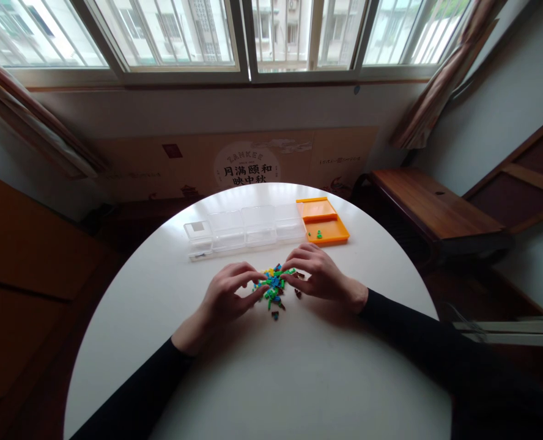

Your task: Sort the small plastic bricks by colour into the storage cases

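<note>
A small heap of tiny plastic building bricks (275,282), green, blue, yellow and brown, lies in front of me. At its left edge is my left hand (230,288), thumb and index finger apart with their tips at the bricks. From the right, my right hand (318,272) reaches over the heap with fingers curved and spread. Neither hand visibly grips a brick, though the fingertips partly cover some. One dark brown brick piece (275,316) lies nearer to me, apart from the heap.
All this rests on a round white table (299,379). Beyond my hands stands a row of clear plastic compartments (258,227). Joined or close at its right is an orange tray (338,231) with several green bricks (319,234). A wooden bench (430,201) stands right of the table.
</note>
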`<state>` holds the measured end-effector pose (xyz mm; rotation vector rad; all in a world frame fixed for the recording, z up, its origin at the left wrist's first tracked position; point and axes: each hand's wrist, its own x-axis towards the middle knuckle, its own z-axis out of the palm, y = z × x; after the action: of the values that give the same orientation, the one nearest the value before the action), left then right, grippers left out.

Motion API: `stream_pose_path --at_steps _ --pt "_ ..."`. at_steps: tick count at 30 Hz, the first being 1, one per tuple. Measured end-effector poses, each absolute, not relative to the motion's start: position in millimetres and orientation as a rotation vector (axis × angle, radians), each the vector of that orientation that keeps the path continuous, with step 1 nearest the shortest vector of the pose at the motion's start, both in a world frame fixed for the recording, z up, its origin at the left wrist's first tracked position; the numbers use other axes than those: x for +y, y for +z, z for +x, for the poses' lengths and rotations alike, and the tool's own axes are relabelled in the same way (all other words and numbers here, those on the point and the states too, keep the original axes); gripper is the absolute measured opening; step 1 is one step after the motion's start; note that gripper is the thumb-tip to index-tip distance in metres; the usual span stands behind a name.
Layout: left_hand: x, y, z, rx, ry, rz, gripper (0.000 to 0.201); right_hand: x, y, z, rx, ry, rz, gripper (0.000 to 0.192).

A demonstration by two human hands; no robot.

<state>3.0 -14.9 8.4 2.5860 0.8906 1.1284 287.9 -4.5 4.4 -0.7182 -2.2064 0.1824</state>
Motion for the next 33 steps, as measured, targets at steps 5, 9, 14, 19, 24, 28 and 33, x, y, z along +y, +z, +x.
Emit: stream_pose_path --at_steps 5,9,14,19,24,28,33 --pt "-9.1 8.9 -7.1 0.972 1.111 2.606 0.006 22.0 5.1 331.7 -1.983 0.011 -1.091 0.015" --pt "-6.4 9.8 -13.2 1.02 1.059 2.571 0.01 43.2 -4.1 371.1 -1.858 -0.052 -1.377 0.018" --pt "-5.3 9.8 -17.6 0.976 0.952 2.589 0.014 55.2 -16.7 390.5 -1.783 -0.062 -1.571 0.021" --pt "-4.7 7.3 -17.0 0.864 0.889 2.611 0.01 53.6 -18.4 383.2 -1.819 -0.052 -1.535 0.016" --pt "-4.0 7.0 -15.9 0.803 0.827 2.636 0.011 46.5 -13.8 370.3 -1.88 -0.049 -1.402 0.014" --pt "-3.7 6.6 -16.2 0.794 0.807 2.634 0.011 40.1 -11.5 359.3 -1.929 -0.028 -1.302 0.014" --pt "-4.8 5.4 -13.7 0.785 0.802 2.602 0.01 30.9 -9.7 343.3 -1.99 0.028 -1.166 0.011"
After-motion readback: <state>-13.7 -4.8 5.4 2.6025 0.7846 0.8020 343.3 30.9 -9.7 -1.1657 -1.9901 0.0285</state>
